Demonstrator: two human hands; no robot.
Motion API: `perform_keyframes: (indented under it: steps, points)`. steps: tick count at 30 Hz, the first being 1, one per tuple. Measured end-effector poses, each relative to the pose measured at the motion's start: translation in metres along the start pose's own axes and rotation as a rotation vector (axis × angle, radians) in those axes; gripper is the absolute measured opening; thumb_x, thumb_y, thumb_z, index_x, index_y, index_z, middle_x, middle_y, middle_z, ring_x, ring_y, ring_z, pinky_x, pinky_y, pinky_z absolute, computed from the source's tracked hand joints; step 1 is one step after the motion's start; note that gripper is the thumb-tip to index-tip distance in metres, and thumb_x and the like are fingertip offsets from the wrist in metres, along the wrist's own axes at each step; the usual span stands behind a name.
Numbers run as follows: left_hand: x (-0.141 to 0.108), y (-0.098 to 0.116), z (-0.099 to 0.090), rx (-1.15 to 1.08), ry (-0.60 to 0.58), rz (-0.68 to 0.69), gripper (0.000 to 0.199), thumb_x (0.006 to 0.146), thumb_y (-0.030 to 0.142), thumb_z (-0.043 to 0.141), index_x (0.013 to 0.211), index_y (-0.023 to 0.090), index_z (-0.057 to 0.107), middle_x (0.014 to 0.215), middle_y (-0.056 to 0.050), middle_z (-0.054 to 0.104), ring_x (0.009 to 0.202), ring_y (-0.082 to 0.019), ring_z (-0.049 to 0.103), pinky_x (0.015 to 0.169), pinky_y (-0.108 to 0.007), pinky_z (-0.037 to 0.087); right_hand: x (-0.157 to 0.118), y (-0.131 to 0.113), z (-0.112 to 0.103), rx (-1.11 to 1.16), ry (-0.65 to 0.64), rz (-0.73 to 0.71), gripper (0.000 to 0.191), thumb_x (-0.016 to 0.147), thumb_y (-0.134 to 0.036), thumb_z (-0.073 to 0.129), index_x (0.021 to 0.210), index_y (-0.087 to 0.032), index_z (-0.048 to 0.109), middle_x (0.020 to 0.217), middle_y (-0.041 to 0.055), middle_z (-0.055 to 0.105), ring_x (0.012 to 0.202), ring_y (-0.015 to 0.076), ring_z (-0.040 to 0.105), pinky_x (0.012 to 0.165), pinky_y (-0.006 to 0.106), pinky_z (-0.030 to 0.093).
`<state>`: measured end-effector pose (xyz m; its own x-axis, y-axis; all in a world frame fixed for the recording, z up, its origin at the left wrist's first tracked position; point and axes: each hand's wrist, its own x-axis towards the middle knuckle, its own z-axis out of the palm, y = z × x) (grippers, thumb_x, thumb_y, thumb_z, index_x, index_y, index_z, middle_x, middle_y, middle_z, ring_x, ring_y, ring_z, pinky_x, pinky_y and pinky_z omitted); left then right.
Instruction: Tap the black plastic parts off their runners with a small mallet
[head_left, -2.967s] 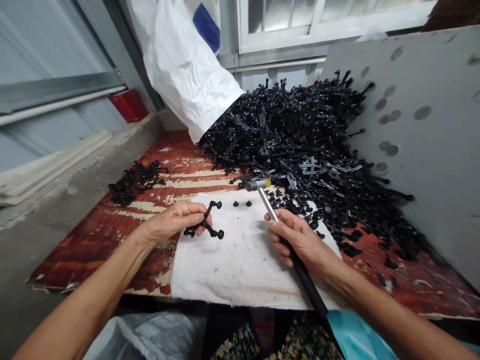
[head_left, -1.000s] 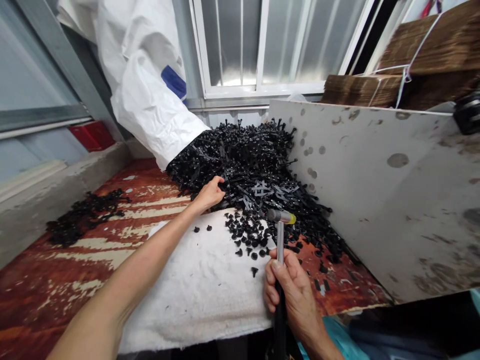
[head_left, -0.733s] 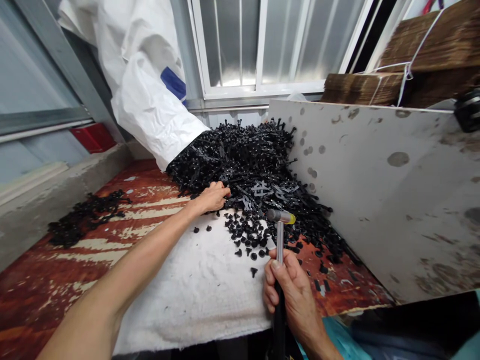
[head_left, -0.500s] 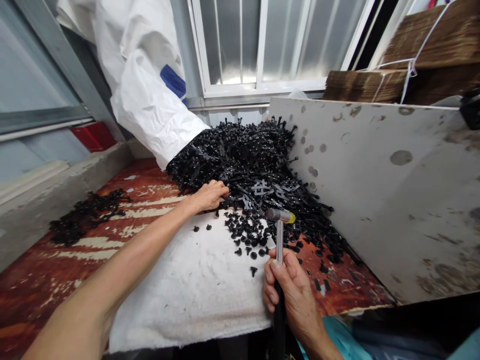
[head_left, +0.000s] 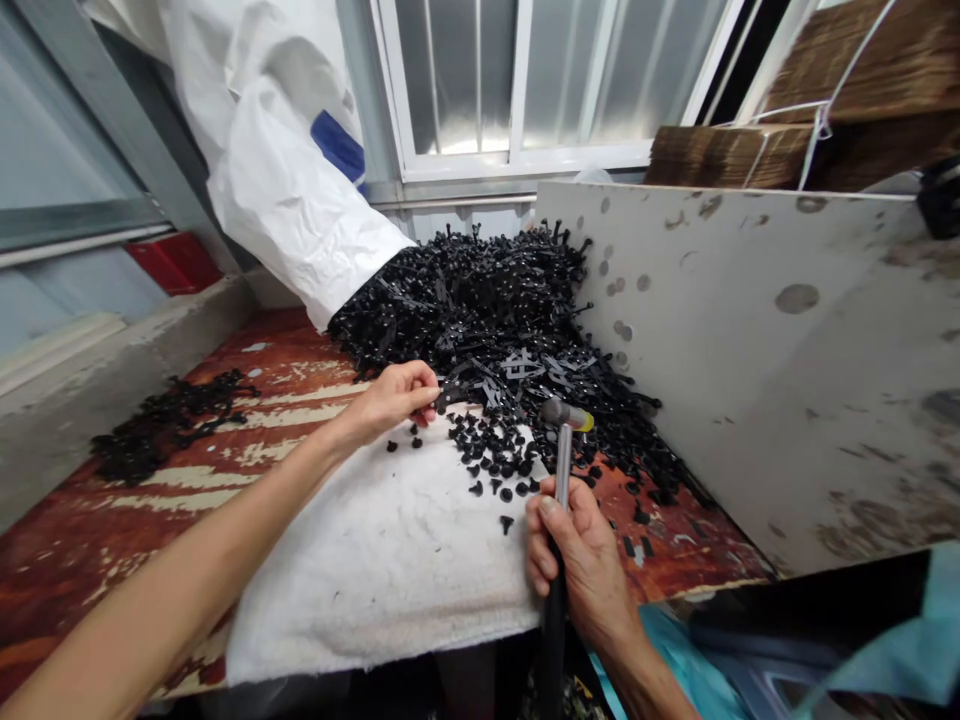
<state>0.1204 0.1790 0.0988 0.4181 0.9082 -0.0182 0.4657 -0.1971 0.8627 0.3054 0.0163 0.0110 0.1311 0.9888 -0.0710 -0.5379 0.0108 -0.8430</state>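
My left hand (head_left: 405, 395) pinches a small black plastic piece (head_left: 452, 392) at the near edge of a big heap of black parts (head_left: 495, 290). In my right hand (head_left: 574, 550) is a small hammer (head_left: 562, 470), held upright by its black grip, with a grey and yellow head. Loose black pieces (head_left: 491, 450) are scattered on the white cloth (head_left: 375, 570) between my hands. The heap spills from the mouth of a white sack (head_left: 300, 200).
A smaller pile of black parts (head_left: 165, 425) lies at the left on the red worn tabletop (head_left: 277, 440). A stained grey board (head_left: 750, 350) stands along the right side. Tied cardboard stacks (head_left: 727, 155) and a red box (head_left: 174, 262) are farther back.
My left hand has drawn back slightly to the left from the heap, and a black piece now shows at its fingertips. My right hand still holds the hammer, its head slightly turned.
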Motion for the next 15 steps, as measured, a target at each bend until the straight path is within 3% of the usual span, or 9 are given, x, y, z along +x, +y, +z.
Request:
perform_keyframes:
  steps: [5, 8, 11, 15]
  points:
    - [-0.053, 0.006, 0.061, -0.431, -0.158, -0.048, 0.035, 0.072, 0.046, 0.071, 0.076, 0.018, 0.051, 0.056, 0.0, 0.064, 0.052, -0.013, 0.061, 0.053, -0.022, 0.043, 0.002, 0.0, 0.001, -0.049, 0.011, -0.047, 0.04, 0.078, -0.049, 0.07, 0.094, -0.024, 0.044, 0.082, -0.0062, 0.062, 0.037, 0.0005, 0.039, 0.03, 0.013, 0.038]
    - [-0.073, 0.003, 0.088, -0.53, -0.218, -0.12, 0.041, 0.07, 0.052, 0.074, 0.075, 0.018, 0.052, 0.056, -0.001, 0.065, 0.053, -0.012, 0.06, 0.055, -0.023, 0.042, 0.001, 0.0, 0.0, -0.085, 0.022, -0.057, 0.039, 0.077, -0.047, 0.07, 0.092, -0.023, 0.044, 0.075, -0.0081, 0.06, 0.035, 0.0006, 0.039, 0.029, 0.013, 0.038]
    - [-0.084, 0.0, 0.099, -0.58, -0.265, -0.186, 0.045, 0.067, 0.053, 0.077, 0.074, 0.018, 0.05, 0.056, 0.0, 0.065, 0.054, -0.012, 0.058, 0.057, -0.023, 0.041, -0.002, 0.001, -0.001, -0.123, 0.034, -0.069, 0.032, 0.081, -0.043, 0.066, 0.092, -0.023, 0.045, 0.057, -0.0123, 0.052, 0.033, 0.002, 0.037, 0.03, 0.013, 0.036]
    - [-0.091, 0.0, 0.097, -0.623, -0.274, -0.255, 0.047, 0.063, 0.052, 0.08, 0.075, 0.019, 0.048, 0.055, 0.001, 0.063, 0.054, -0.012, 0.058, 0.057, -0.024, 0.04, -0.004, -0.001, -0.002, -0.211, 0.005, -0.054, 0.028, 0.083, -0.043, 0.062, 0.092, -0.022, 0.046, 0.044, -0.0139, 0.045, 0.032, 0.0038, 0.037, 0.032, 0.012, 0.033]
